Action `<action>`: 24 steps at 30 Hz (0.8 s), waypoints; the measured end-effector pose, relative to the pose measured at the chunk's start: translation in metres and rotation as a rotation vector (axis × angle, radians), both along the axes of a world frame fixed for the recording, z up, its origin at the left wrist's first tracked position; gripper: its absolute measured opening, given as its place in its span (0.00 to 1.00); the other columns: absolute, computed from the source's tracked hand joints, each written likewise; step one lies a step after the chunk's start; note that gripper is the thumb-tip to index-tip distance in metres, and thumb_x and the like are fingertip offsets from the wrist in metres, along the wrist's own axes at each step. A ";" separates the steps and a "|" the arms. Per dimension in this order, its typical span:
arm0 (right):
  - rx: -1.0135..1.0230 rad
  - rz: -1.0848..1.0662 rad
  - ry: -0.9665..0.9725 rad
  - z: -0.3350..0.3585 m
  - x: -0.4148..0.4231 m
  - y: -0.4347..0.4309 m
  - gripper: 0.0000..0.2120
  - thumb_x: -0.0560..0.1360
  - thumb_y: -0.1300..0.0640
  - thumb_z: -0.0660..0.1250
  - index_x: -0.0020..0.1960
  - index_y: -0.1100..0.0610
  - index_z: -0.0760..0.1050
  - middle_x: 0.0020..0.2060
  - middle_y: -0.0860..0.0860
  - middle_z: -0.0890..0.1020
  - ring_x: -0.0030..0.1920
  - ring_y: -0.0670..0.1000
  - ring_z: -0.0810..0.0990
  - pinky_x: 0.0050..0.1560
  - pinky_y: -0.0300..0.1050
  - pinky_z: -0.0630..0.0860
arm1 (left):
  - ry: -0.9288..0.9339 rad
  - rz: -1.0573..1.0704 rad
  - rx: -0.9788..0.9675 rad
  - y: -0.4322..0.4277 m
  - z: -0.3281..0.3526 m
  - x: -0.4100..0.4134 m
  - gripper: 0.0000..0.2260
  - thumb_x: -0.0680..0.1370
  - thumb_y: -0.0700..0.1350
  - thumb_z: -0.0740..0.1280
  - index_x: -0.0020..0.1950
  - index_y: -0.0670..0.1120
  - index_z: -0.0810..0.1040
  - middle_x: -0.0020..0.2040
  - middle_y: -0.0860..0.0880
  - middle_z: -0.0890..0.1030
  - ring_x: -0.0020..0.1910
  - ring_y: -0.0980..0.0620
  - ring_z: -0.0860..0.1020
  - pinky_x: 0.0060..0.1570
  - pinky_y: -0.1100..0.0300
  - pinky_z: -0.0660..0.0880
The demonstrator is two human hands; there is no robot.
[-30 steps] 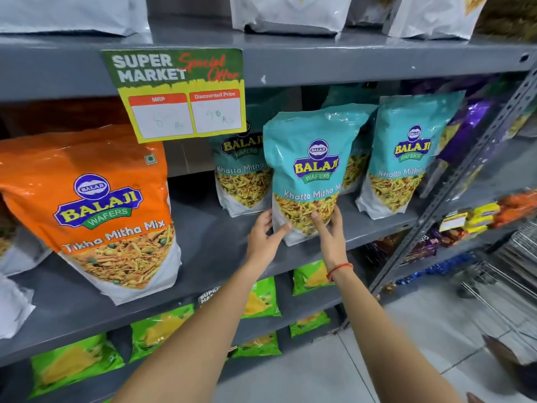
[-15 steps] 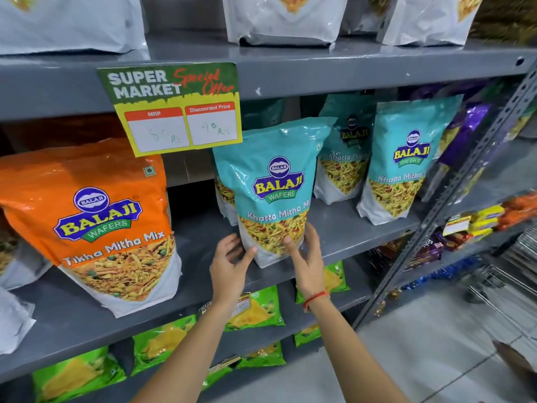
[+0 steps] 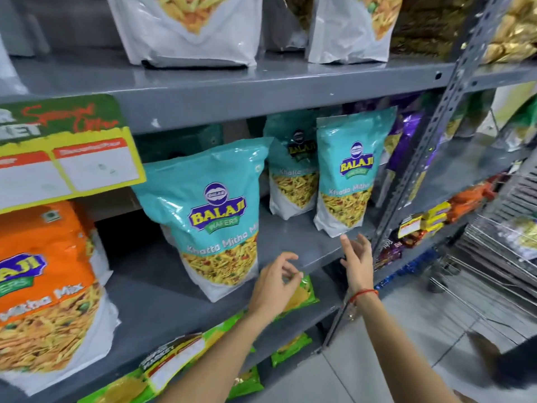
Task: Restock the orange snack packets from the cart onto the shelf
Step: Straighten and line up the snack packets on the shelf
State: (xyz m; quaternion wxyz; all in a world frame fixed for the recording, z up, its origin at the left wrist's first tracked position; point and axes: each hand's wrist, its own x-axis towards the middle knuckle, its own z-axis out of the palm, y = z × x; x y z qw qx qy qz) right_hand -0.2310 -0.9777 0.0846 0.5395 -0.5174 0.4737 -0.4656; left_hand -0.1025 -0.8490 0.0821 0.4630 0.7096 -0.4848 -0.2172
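Note:
An orange Balaji snack packet (image 3: pixel 43 283) stands upright at the left end of the grey middle shelf (image 3: pixel 293 245). A teal Balaji packet (image 3: pixel 212 216) stands in the middle of that shelf, free of both hands. My left hand (image 3: pixel 276 283) hovers just right of and below its bottom corner, fingers loosely curled and holding nothing. My right hand (image 3: pixel 357 257) is in front of the shelf's edge, fingers spread, empty, below another teal packet (image 3: pixel 345 175). A third teal packet (image 3: pixel 290 175) stands behind.
A special-offer price sign (image 3: pixel 66 158) hangs from the shelf above. White packets (image 3: pixel 186 27) stand on the top shelf, green packets (image 3: pixel 296 295) on the lower ones. A perforated upright post (image 3: pixel 430 135) bounds the bay. A wire cart (image 3: pixel 494 248) stands at the right on the tiled floor.
Both hands slid the teal packet leftward along the shelf, then let go of it and drew back to the right. The view has swung to the right.

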 end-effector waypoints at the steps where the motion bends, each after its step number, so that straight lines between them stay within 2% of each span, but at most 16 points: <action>1: -0.017 -0.022 0.009 -0.001 -0.004 -0.022 0.29 0.75 0.46 0.65 0.71 0.55 0.61 0.64 0.56 0.71 0.64 0.54 0.71 0.68 0.57 0.68 | -0.030 -0.029 0.017 -0.026 0.003 0.002 0.12 0.73 0.45 0.68 0.56 0.53 0.73 0.40 0.57 0.78 0.44 0.56 0.79 0.52 0.53 0.76; 3: -0.033 -0.024 0.008 0.007 -0.004 -0.039 0.31 0.75 0.46 0.64 0.73 0.55 0.57 0.68 0.59 0.69 0.68 0.57 0.68 0.70 0.54 0.65 | -0.046 -0.046 0.015 -0.052 0.013 0.014 0.14 0.74 0.46 0.68 0.58 0.50 0.72 0.42 0.58 0.76 0.45 0.54 0.79 0.52 0.50 0.76; 5: -0.041 -0.025 -0.018 0.009 -0.003 -0.063 0.32 0.77 0.47 0.61 0.75 0.55 0.52 0.72 0.59 0.64 0.72 0.57 0.64 0.71 0.52 0.62 | -0.020 -0.039 0.029 -0.085 0.018 0.019 0.21 0.73 0.48 0.69 0.63 0.48 0.69 0.51 0.52 0.76 0.53 0.50 0.77 0.56 0.49 0.75; 7: -0.041 -0.004 -0.042 0.012 0.003 -0.080 0.34 0.77 0.44 0.60 0.76 0.53 0.49 0.75 0.56 0.59 0.74 0.54 0.59 0.73 0.51 0.58 | 0.038 -0.062 0.100 -0.115 0.020 0.022 0.32 0.71 0.50 0.71 0.71 0.46 0.61 0.67 0.46 0.68 0.66 0.47 0.70 0.64 0.49 0.70; 9: -0.045 0.017 -0.054 0.012 0.009 -0.094 0.38 0.73 0.37 0.59 0.76 0.51 0.46 0.76 0.54 0.55 0.75 0.52 0.56 0.75 0.53 0.55 | 0.057 -0.105 0.176 -0.140 0.020 0.019 0.40 0.70 0.53 0.72 0.75 0.46 0.53 0.76 0.47 0.58 0.74 0.46 0.59 0.70 0.48 0.63; 11: -0.031 0.038 -0.080 0.012 0.014 -0.103 0.40 0.71 0.36 0.58 0.76 0.50 0.45 0.77 0.52 0.54 0.75 0.51 0.56 0.75 0.54 0.54 | 0.045 -0.131 0.177 -0.158 0.017 0.014 0.43 0.70 0.52 0.72 0.76 0.47 0.50 0.77 0.48 0.55 0.75 0.47 0.56 0.71 0.51 0.60; 14: -0.054 0.033 -0.082 0.007 0.016 -0.108 0.34 0.77 0.42 0.57 0.76 0.54 0.46 0.76 0.53 0.55 0.75 0.51 0.57 0.74 0.49 0.55 | 0.140 -0.131 0.142 -0.171 0.011 0.009 0.42 0.70 0.49 0.73 0.76 0.48 0.50 0.77 0.49 0.58 0.74 0.48 0.59 0.68 0.55 0.62; 16: -0.080 0.045 -0.058 0.003 0.015 -0.103 0.31 0.78 0.45 0.57 0.75 0.55 0.50 0.75 0.53 0.57 0.74 0.50 0.59 0.69 0.43 0.58 | 0.184 -0.109 0.129 -0.171 0.007 0.008 0.40 0.71 0.47 0.72 0.75 0.47 0.51 0.76 0.48 0.60 0.73 0.47 0.62 0.68 0.55 0.64; 18: -0.104 0.062 -0.062 0.000 0.014 -0.092 0.31 0.78 0.46 0.60 0.75 0.56 0.53 0.73 0.52 0.61 0.69 0.45 0.62 0.64 0.40 0.60 | 0.155 -0.087 0.117 -0.165 0.001 0.011 0.38 0.71 0.47 0.71 0.75 0.48 0.53 0.75 0.46 0.62 0.72 0.46 0.64 0.69 0.48 0.66; 21: -0.105 0.087 -0.073 0.003 0.013 -0.072 0.37 0.71 0.41 0.62 0.74 0.55 0.55 0.68 0.48 0.65 0.67 0.44 0.63 0.64 0.40 0.61 | 0.064 -0.080 0.128 -0.150 -0.003 0.020 0.35 0.71 0.48 0.71 0.73 0.47 0.57 0.72 0.44 0.67 0.70 0.44 0.67 0.65 0.44 0.70; 24: -0.098 0.106 -0.073 0.003 0.015 -0.061 0.43 0.66 0.33 0.63 0.73 0.55 0.57 0.72 0.51 0.64 0.70 0.48 0.64 0.69 0.45 0.63 | 0.020 -0.101 0.115 -0.134 -0.003 0.026 0.36 0.70 0.47 0.72 0.73 0.46 0.57 0.72 0.43 0.68 0.68 0.43 0.69 0.63 0.45 0.71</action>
